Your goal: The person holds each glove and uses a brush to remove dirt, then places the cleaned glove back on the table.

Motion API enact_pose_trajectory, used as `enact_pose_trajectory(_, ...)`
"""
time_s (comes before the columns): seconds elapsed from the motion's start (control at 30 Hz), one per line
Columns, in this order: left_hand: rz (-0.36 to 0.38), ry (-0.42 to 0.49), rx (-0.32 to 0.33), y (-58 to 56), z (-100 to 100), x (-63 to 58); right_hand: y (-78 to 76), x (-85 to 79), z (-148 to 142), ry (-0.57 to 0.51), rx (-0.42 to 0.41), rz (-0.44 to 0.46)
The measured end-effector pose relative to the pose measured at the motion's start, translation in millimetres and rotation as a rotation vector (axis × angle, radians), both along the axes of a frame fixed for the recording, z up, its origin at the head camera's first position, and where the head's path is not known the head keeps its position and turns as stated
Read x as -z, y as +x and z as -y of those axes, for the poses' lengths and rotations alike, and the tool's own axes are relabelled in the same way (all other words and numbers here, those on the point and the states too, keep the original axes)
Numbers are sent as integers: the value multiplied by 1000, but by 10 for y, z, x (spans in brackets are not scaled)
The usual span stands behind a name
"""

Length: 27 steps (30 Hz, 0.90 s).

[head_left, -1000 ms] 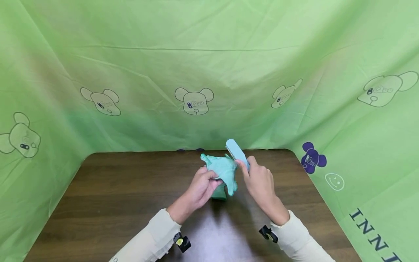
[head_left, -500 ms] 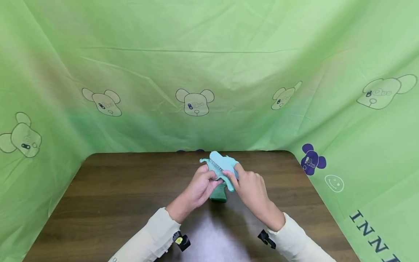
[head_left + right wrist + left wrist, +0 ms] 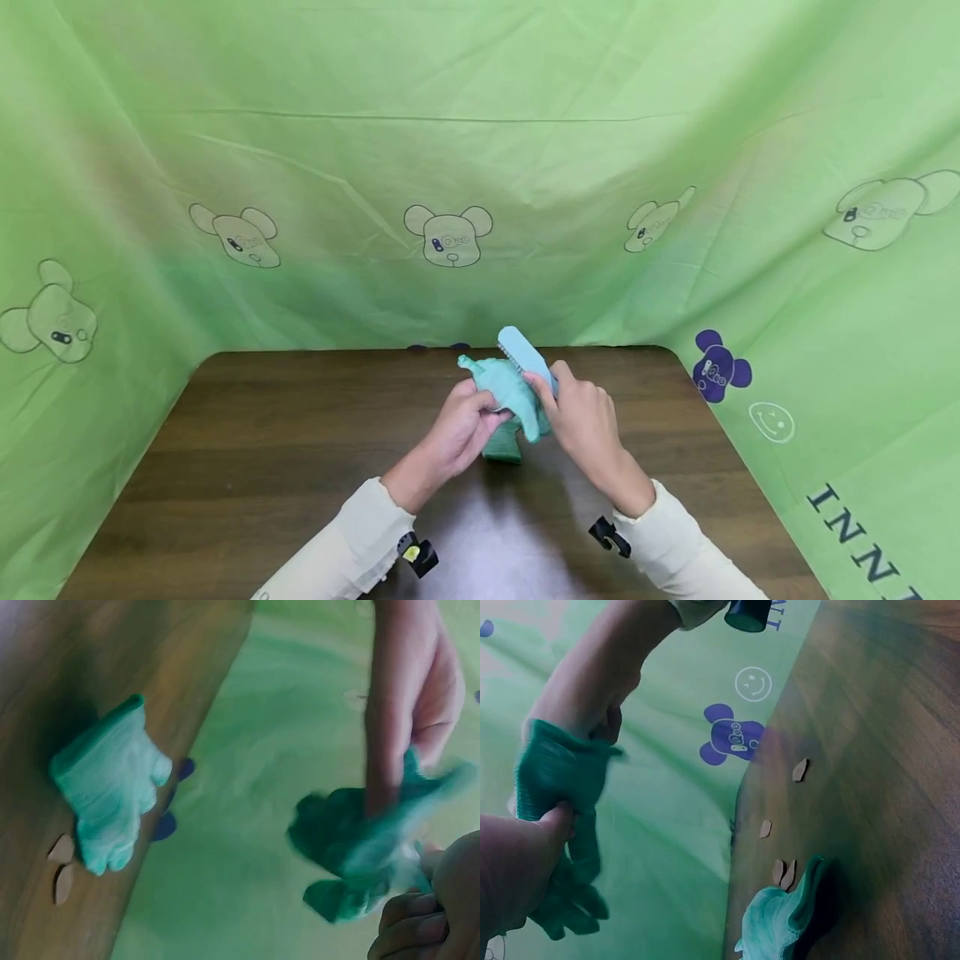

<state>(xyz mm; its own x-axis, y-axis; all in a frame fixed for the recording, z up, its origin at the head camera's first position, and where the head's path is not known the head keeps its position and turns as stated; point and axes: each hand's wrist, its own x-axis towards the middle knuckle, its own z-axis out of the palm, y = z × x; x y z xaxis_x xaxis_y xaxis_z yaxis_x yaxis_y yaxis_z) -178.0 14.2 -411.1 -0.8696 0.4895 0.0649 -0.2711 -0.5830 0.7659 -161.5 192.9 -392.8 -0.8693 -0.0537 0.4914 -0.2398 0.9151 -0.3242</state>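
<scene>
My left hand [image 3: 465, 429] pinches a green knitted glove [image 3: 504, 387] above the table, thumb on top of the fabric. Its fingers dangle in the left wrist view, where the glove [image 3: 562, 776] looks slightly blurred. My right hand [image 3: 588, 417] grips a light blue brush [image 3: 525, 350] by its handle. The bristles face left, over the glove's upper right edge; whether they touch it I cannot tell. A second green glove [image 3: 502, 446] lies on the table, partly hidden in the head view behind the held one. In the right wrist view this glove [image 3: 112, 787] shows whole.
Several small brown leaf-shaped pieces, one of them a flat piece [image 3: 801, 770], lie on the wooden table [image 3: 300, 450] near the second glove. Green printed cloth [image 3: 450, 150] hangs behind the table and along both sides.
The brush went down and left across the held glove, then came back up and right to its upper edge. My left hand has stayed nearly in place.
</scene>
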Motion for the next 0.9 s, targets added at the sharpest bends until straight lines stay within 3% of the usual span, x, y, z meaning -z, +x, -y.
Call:
enact_pose_trajectory(0.1, 9, 4, -15, -3, 7, -13, 90, -23, 31, -33, -62, 36)
enact_pose_trajectory(0.27, 1, -22, -14, -6, 1, -42, 154, 44, 62, 101, -160, -11)
enact_pose_trajectory(0.47, 8, -43, 10, 17, -29, -8, 56, 115, 10, 92, -72, -105)
enact_pose_trajectory(0.73, 11, -36, 0, 36, -43, 13, -58, 113, -53, 83, -13, -73)
enact_pose_trajectory(0.9, 6, -35, -1, 24, -40, 0, -33, 57, -66, 28, 5, -44)
